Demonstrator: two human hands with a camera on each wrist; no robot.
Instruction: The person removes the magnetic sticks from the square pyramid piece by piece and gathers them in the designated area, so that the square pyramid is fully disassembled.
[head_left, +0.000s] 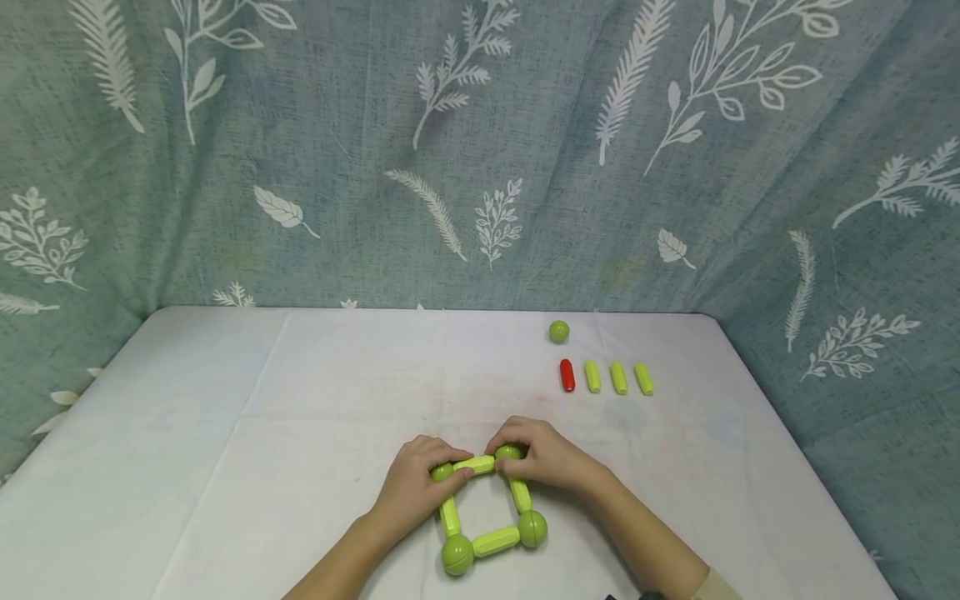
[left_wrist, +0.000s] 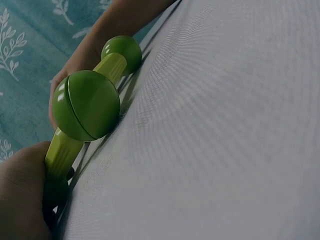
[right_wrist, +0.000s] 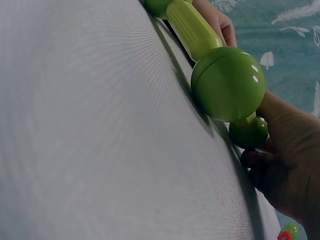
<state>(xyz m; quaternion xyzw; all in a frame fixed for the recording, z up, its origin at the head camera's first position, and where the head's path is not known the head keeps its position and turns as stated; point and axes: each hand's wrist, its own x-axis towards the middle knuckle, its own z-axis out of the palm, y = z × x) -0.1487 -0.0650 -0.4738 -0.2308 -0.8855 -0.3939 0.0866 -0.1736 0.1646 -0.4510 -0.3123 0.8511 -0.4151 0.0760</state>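
Green plastic-looking ball-and-rod square (head_left: 496,542): left hand (head_left: 415,481), right hand (head_left: 550,456) each pinch one far corner; uneven push could pop joint.

Across the upper frame we see a blue-green cloth (head_left: 337,208) with white leaf prints; below it, a white-covered table (head_left: 165,467). Right of centre we spot a green ball (head_left: 558,332) above a red rod (head_left: 567,376) and three yellow-green rods (head_left: 618,378).

The left hand grip (head_left: 420,479) and the right hand grip (head_left: 542,452) are near each other, each pinching with bent fingers and thumb. The left forearm (head_left: 341,557) and the right forearm (head_left: 637,529) slant inward.
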